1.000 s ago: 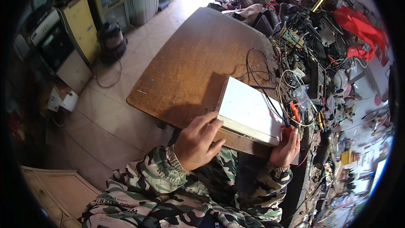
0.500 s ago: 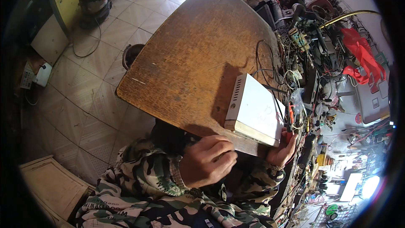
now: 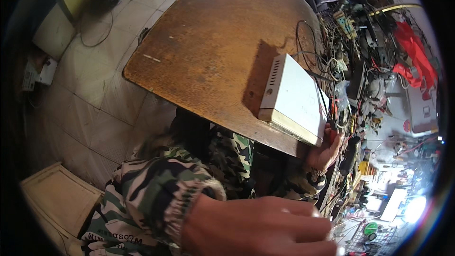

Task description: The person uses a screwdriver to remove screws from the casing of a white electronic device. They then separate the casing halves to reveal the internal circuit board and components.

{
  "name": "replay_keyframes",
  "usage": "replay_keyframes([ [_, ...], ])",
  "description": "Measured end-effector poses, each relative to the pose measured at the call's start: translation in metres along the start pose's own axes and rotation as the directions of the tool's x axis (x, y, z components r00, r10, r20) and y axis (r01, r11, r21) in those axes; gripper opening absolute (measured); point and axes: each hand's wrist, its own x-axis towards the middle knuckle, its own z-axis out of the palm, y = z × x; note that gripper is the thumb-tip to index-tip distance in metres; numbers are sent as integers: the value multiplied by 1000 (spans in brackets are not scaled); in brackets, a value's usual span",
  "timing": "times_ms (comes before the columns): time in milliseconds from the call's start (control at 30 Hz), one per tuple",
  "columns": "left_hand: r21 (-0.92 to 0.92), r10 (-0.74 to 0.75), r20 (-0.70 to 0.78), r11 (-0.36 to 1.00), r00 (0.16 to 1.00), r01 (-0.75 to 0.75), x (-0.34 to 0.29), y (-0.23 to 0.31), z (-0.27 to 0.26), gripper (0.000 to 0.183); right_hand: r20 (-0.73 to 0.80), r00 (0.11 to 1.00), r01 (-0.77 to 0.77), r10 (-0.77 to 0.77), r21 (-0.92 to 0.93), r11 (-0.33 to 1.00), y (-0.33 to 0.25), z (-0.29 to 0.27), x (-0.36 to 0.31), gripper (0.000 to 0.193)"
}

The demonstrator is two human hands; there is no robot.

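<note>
A flat white metal box [image 3: 298, 97] with a yellowed front edge and slots along its left side lies near the right front edge of the worn wooden table [image 3: 204, 57]. My right hand [image 3: 323, 155] is beside the box's near right corner, fingers curled by a small red thing [image 3: 333, 134] whose kind I cannot make out. Close to the camera at the bottom, my left hand [image 3: 265, 225] looms large, its fingers bent and closed. Its fingertips are partly blurred and cut off, and whatever they hold is hidden.
Tangled cables, tools and electronic parts [image 3: 355, 61] are heaped along the table's right side. A black cable [image 3: 305, 42] loops behind the box. There is a bright lamp [image 3: 417, 210] at the lower right, and a cream wooden cabinet [image 3: 61, 199] at the lower left.
My left hand has moved from the table's front edge down and right, closer to the camera. The view has shifted, while my right hand stays by the box's corner.
</note>
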Motion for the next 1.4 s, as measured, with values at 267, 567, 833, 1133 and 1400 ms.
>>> replay_keyframes([
  [267, 441, -559, 327, 803, 762, 400, 24, -57, -93, 76, -227, 929, 160, -293, -467, 870, -59, -15, 19, 30],
  [567, 888, -903, 414, 429, 119, 165, 71, -142, -96, 144, 1, 768, 9, -641, -1000, 9, -127, -108, 81, 31],
  [833, 873, -881, 442, 466, 169, 146, 59, -155, -83, 132, 177, 694, -63, -698, -950, -304, -120, -113, 56, 35],
  [1133, 856, -866, 447, 487, 225, 173, 55, -155, -89, 128, 460, 887, 425, 30, -841, 336, -55, 29, -8, 90],
  [1400, 850, -850, 451, 502, 273, 161, 46, -155, -87, 127, 347, 938, 228, 21, -661, 715, -36, 14, -12, 91],
])
